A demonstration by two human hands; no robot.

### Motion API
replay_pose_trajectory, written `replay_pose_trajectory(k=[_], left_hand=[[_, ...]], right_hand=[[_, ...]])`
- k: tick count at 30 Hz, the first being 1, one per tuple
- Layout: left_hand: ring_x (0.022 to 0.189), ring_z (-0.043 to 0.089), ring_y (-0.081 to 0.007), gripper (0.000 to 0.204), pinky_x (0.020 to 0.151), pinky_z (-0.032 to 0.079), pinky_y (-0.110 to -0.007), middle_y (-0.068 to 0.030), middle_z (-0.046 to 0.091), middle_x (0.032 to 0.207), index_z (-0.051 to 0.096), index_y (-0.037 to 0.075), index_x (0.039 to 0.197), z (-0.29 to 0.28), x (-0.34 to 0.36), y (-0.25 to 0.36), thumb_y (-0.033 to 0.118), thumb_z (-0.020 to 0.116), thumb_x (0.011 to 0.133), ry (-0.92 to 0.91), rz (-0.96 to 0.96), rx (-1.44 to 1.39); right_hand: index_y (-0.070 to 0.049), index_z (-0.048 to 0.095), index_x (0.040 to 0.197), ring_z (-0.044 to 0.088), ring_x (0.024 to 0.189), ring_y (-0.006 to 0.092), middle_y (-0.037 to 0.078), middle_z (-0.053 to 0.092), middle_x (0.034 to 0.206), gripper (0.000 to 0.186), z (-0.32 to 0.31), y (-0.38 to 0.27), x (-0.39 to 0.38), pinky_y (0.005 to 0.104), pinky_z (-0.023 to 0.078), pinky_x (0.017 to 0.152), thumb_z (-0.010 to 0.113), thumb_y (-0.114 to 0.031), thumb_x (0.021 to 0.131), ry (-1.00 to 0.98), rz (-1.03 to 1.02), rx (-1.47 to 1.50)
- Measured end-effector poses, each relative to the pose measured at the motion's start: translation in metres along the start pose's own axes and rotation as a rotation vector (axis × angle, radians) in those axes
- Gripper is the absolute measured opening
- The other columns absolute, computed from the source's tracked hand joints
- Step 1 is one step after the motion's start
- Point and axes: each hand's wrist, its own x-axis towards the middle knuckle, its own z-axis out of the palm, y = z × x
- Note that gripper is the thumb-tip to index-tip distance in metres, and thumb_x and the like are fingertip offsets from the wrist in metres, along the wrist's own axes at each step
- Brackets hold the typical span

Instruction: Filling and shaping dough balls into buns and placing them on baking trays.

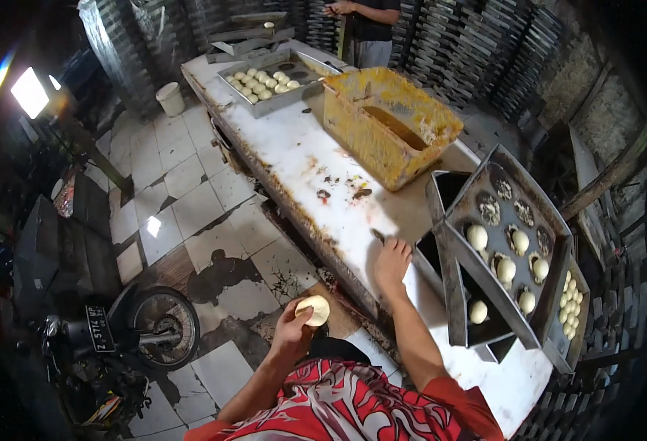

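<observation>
Directions use a clock face centred on where I stand; 12 is straight ahead. The cracked, white-tiled floor point(187, 180) spans 9 to 11. Tall stacks of grey metal pans point(448, 51) stand behind 12 to 1. The long, white-topped table point(286, 140), worn along its edge, runs from 2 toward 12. A black motorcycle point(121, 334) is parked at 9. A yellow, stained rectangular crate point(356, 140) sits on the table between 12 and 1.

Progress: the tilted grey metal tray point(505, 223) at 2 is, in my judgement, part filled. Its nearer cups hold round, cream-coloured dough balls point(506, 269); farther cups show only pale residue. The rectangular metal tray point(283, 104) near 12 is likewise part occupied, with bare cups at its right.

Grip: my left hand point(291, 336), at 11, pinches a flat, pale-cream dough round point(315, 309) clear of the table. My right hand point(393, 263), at 1, is over the tabletop; I cannot tell whether it holds anything. Dark and reddish crumbs point(361, 193) lie beyond it.
</observation>
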Motion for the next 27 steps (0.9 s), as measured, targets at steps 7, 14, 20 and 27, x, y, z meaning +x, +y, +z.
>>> replay_pose_trajectory(k=[7,14,20,27], left_hand=[[0.106,0.050,-0.0134,0.038,0.090,0.040,-0.025,-0.0079,0.053,0.118,0.043,-0.003,0.128,0.096,0.099,0.022,0.010,0.048,0.092,-0.377,0.131,0.455],[0.111,0.050,-0.0163,0.048,0.095,0.041,-0.028,-0.0104,0.051,0.121,0.038,-0.004,0.131,0.137,0.197,0.111,0.007,0.056,0.087,-0.640,-0.236,-0.178],[0.108,0.052,-0.0194,0.048,0.094,0.041,-0.031,-0.0118,0.053,0.118,0.040,-0.004,0.127,0.081,0.269,0.172,-0.002,0.057,0.081,-0.404,-0.460,0.353],[0.107,0.054,-0.0182,0.042,0.091,0.042,-0.029,-0.0116,0.054,0.118,0.043,-0.005,0.126,0.063,0.310,0.218,0.014,0.054,0.090,-0.300,-0.663,0.125]], right_hand=[[0.000,0.051,0.090,0.054,0.073,0.0394,0.021,0.052,0.081,0.005,-0.080,-0.083,0.063,0.0450,0.044,0.064,0.051,-0.004,0.087,0.300,-0.138,0.498],[-0.002,0.058,0.090,0.060,0.071,0.0354,0.018,0.062,0.079,0.015,-0.136,-0.081,0.303,0.0408,0.046,0.062,0.053,-0.016,0.086,0.223,-0.246,-0.011],[0.001,0.061,0.084,0.055,0.056,0.0174,0.006,0.061,0.071,0.015,-0.050,-0.084,0.418,0.0351,0.041,0.047,0.058,-0.013,0.079,-1.210,0.082,-0.186],[0.002,0.061,0.090,0.055,0.058,0.0199,0.013,0.058,0.069,0.016,0.015,-0.045,0.417,0.0373,0.041,0.048,0.056,-0.006,0.078,-1.348,-0.067,-0.101]])
